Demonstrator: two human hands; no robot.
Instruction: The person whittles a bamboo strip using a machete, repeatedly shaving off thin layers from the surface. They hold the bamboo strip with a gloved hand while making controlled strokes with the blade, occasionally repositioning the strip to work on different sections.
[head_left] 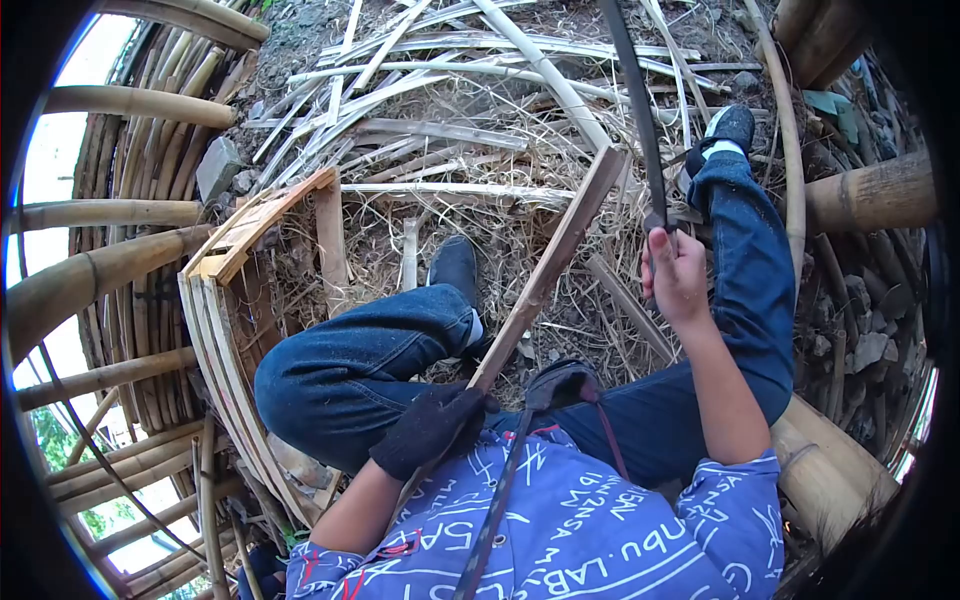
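Strap [501, 490] nearest cam, L hand [430, 430] grips wood strip [546, 268], R hand [680, 275] grips blade [645, 130]; if strip twists, blade poss. hits jeans [740, 260].

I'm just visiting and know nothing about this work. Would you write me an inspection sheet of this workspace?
Surface: earthy ground strewn with thin shavings.
Job's things: a long wooden strip, slanting across the middle; a long dark blade-like tool.
Clutter: pale split strips lying crisscrossed farther ahead; a grey block toward the left.
Left grip: dark-gloved, closed around the wooden strip.
Right grip: bare, closed on the tool's near end.
Cables: a thin dark line at far left may be a cord; I cannot tell.
Surroundings: bamboo poles on both sides; a wooden frame at left.
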